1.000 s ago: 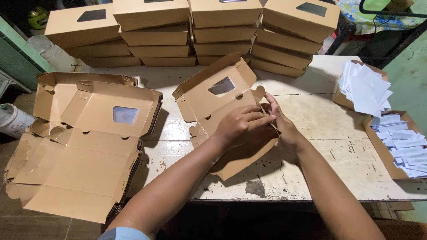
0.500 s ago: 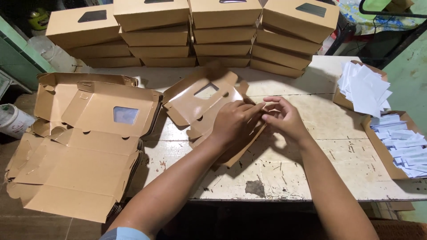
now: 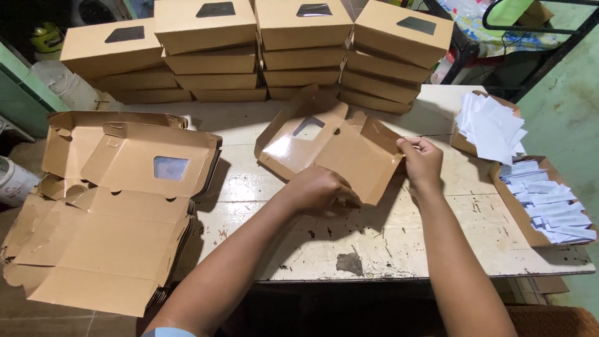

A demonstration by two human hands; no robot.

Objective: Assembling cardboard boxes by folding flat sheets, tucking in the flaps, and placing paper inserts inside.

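Your left hand [image 3: 319,188] presses the near edge of a half-folded brown window box [image 3: 340,150] at the middle of the worn white table [image 3: 399,243], fingers curled on the card. Your right hand [image 3: 422,161] pinches its right side flap. Done, by my count: 4 stacks of finished boxes [image 3: 262,50] behind. Left: this box's sides, plus the pile of flat blanks [image 3: 118,218] at your left.

Both arms reach forward, left hand [image 3: 321,189] curled, right hand [image 3: 421,159] pinching
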